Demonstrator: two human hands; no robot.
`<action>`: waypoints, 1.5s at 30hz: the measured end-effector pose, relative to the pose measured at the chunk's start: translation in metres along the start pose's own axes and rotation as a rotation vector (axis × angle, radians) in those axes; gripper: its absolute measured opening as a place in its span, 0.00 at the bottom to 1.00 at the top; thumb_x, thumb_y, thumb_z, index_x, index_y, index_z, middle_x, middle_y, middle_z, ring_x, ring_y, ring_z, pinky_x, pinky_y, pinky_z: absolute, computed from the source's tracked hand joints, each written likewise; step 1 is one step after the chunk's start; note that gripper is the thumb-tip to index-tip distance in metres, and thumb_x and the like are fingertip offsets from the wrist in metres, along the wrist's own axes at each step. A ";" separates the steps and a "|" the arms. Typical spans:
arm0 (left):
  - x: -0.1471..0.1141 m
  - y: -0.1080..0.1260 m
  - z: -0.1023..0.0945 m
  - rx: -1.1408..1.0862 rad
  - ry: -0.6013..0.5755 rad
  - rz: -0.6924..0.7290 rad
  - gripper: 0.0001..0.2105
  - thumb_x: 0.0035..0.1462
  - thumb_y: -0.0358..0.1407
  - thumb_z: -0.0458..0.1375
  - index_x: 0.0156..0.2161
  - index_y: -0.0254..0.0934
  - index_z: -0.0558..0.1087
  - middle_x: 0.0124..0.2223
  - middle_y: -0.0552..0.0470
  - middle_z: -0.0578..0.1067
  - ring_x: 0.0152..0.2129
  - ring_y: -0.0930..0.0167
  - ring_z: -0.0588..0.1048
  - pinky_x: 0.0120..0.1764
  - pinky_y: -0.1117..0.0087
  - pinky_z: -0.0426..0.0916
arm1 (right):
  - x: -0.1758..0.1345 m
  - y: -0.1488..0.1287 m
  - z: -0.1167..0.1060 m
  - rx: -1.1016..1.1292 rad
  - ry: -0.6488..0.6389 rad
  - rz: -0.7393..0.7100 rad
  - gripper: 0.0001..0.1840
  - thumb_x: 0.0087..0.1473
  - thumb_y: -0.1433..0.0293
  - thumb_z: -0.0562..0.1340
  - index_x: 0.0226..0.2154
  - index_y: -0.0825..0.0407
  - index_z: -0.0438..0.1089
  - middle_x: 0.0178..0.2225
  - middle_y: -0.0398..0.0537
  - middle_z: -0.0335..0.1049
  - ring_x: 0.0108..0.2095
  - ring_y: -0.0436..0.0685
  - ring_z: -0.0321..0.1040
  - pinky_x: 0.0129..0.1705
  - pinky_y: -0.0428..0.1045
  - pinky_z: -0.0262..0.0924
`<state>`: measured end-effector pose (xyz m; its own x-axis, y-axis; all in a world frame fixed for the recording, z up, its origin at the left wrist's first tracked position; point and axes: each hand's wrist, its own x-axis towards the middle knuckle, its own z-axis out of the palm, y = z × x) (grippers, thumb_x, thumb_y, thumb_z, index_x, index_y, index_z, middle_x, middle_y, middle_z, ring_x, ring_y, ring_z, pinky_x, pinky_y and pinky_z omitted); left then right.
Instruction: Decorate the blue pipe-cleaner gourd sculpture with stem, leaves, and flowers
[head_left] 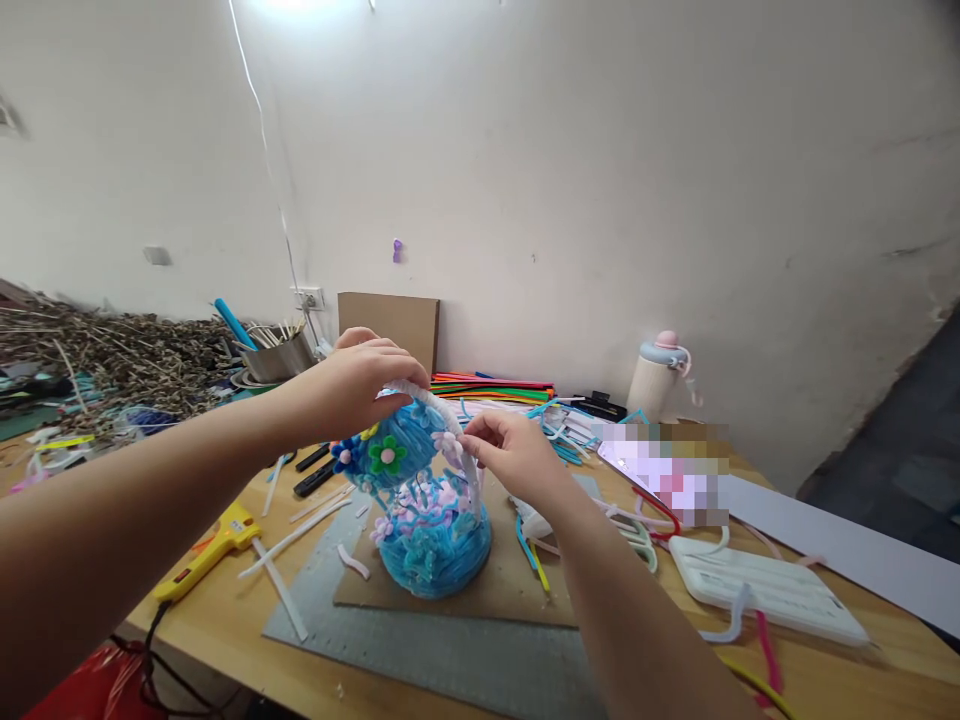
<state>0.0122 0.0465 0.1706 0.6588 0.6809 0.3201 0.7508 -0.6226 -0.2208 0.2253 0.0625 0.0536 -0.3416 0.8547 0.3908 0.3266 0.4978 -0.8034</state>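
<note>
A blue craft made of fuzzy pipe cleaners stands upright, with a round base (435,560) and a hanging upper part (401,455). A thick white arch (442,408) joins them over the top and right side. My left hand (371,375) is curled over the top of that arch and holds it. With thumb and fingertips, my right hand (514,450) pinches a pale lilac flower (448,446) against the arch's right side. A green flower (387,456) and a dark blue one sit on the upper part. Lilac flowers ring the base.
Cardboard (517,600) lies under the craft on a grey cutting mat (450,655). At left is a yellow glue gun (214,550) with a black cord. On the right are scissors (641,550), a white power bank (765,590) and a phone (645,480). A bottle (656,385) stands behind.
</note>
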 end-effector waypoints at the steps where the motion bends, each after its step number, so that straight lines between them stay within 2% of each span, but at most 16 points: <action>1: 0.001 -0.001 -0.003 -0.006 -0.015 -0.010 0.10 0.57 0.41 0.53 0.40 0.43 0.75 0.41 0.53 0.79 0.41 0.67 0.73 0.53 0.60 0.51 | 0.000 0.000 0.002 -0.009 0.011 0.008 0.10 0.52 0.63 0.61 0.29 0.53 0.71 0.28 0.45 0.73 0.29 0.51 0.68 0.31 0.46 0.59; 4: 0.003 -0.009 -0.014 -0.048 -0.040 -0.073 0.14 0.58 0.45 0.51 0.43 0.44 0.75 0.42 0.53 0.79 0.41 0.68 0.72 0.54 0.60 0.50 | 0.001 0.000 0.005 -0.058 0.039 0.033 0.10 0.51 0.62 0.61 0.29 0.52 0.70 0.27 0.44 0.72 0.28 0.51 0.67 0.29 0.45 0.58; 8: 0.008 -0.026 -0.025 -0.038 -0.043 -0.163 0.16 0.60 0.45 0.47 0.41 0.44 0.76 0.43 0.53 0.79 0.41 0.69 0.72 0.54 0.63 0.50 | 0.001 -0.001 0.007 -0.127 0.074 0.035 0.11 0.51 0.61 0.60 0.29 0.52 0.69 0.27 0.44 0.71 0.27 0.50 0.65 0.28 0.45 0.56; 13: 0.016 -0.031 -0.023 -0.016 -0.142 -0.156 0.15 0.57 0.46 0.50 0.34 0.43 0.77 0.43 0.53 0.79 0.44 0.67 0.72 0.53 0.63 0.50 | 0.000 -0.001 0.010 -0.152 0.088 0.022 0.10 0.51 0.61 0.60 0.29 0.51 0.69 0.26 0.43 0.71 0.26 0.50 0.64 0.28 0.45 0.54; 17: 0.019 -0.027 -0.018 -0.036 -0.182 -0.134 0.13 0.54 0.46 0.52 0.32 0.43 0.76 0.38 0.54 0.79 0.40 0.67 0.73 0.53 0.61 0.51 | 0.000 -0.002 0.011 -0.164 0.086 0.015 0.10 0.52 0.61 0.59 0.28 0.51 0.68 0.25 0.42 0.70 0.26 0.50 0.64 0.28 0.45 0.54; 21: 0.021 -0.025 -0.014 -0.031 -0.208 -0.203 0.13 0.53 0.46 0.52 0.33 0.43 0.76 0.32 0.53 0.78 0.34 0.67 0.73 0.44 0.64 0.60 | -0.001 -0.003 0.011 -0.159 0.087 0.024 0.10 0.52 0.61 0.60 0.29 0.51 0.69 0.27 0.43 0.70 0.27 0.51 0.64 0.28 0.45 0.54; 24: 0.022 -0.022 -0.012 -0.034 -0.204 -0.262 0.13 0.53 0.45 0.52 0.34 0.42 0.75 0.30 0.52 0.78 0.32 0.67 0.73 0.38 0.67 0.62 | -0.002 -0.002 0.012 -0.161 0.089 0.016 0.10 0.52 0.61 0.60 0.29 0.51 0.69 0.28 0.44 0.71 0.27 0.51 0.65 0.29 0.45 0.54; 29: 0.023 -0.018 -0.010 0.000 -0.129 -0.281 0.13 0.53 0.43 0.49 0.33 0.40 0.73 0.34 0.52 0.78 0.32 0.67 0.72 0.49 0.59 0.57 | -0.001 -0.001 0.011 -0.160 0.098 -0.002 0.10 0.52 0.61 0.60 0.30 0.51 0.69 0.27 0.44 0.71 0.27 0.51 0.64 0.29 0.45 0.54; 34: 0.023 -0.017 -0.011 -0.015 -0.112 -0.281 0.11 0.53 0.42 0.50 0.32 0.40 0.73 0.33 0.53 0.78 0.31 0.68 0.71 0.50 0.59 0.55 | -0.001 -0.001 0.010 -0.155 0.078 0.007 0.10 0.52 0.61 0.59 0.30 0.51 0.69 0.28 0.44 0.71 0.28 0.51 0.65 0.29 0.45 0.54; 38: 0.022 -0.010 -0.011 -0.037 -0.145 -0.282 0.10 0.53 0.40 0.51 0.32 0.40 0.73 0.30 0.55 0.77 0.29 0.69 0.71 0.53 0.60 0.52 | -0.003 -0.002 0.011 -0.170 0.078 0.003 0.10 0.52 0.61 0.59 0.30 0.50 0.68 0.28 0.43 0.71 0.27 0.50 0.64 0.29 0.45 0.54; 41: 0.021 -0.006 -0.009 -0.093 -0.136 -0.224 0.11 0.54 0.40 0.50 0.35 0.41 0.74 0.33 0.55 0.78 0.31 0.70 0.71 0.53 0.62 0.52 | -0.004 -0.003 0.013 -0.192 0.086 0.011 0.09 0.51 0.60 0.60 0.30 0.49 0.67 0.26 0.42 0.69 0.26 0.50 0.64 0.28 0.44 0.53; 45: 0.022 -0.006 -0.005 -0.129 -0.160 -0.152 0.14 0.56 0.46 0.50 0.35 0.42 0.75 0.35 0.54 0.78 0.35 0.69 0.71 0.54 0.61 0.49 | -0.006 -0.005 0.016 -0.221 0.120 0.008 0.10 0.52 0.60 0.60 0.30 0.49 0.66 0.24 0.40 0.67 0.25 0.50 0.62 0.28 0.44 0.51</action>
<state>0.0215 0.0636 0.1833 0.5455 0.8166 0.1886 0.8363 -0.5451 -0.0588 0.2117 0.0524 0.0481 -0.2358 0.8635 0.4459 0.5179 0.4999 -0.6942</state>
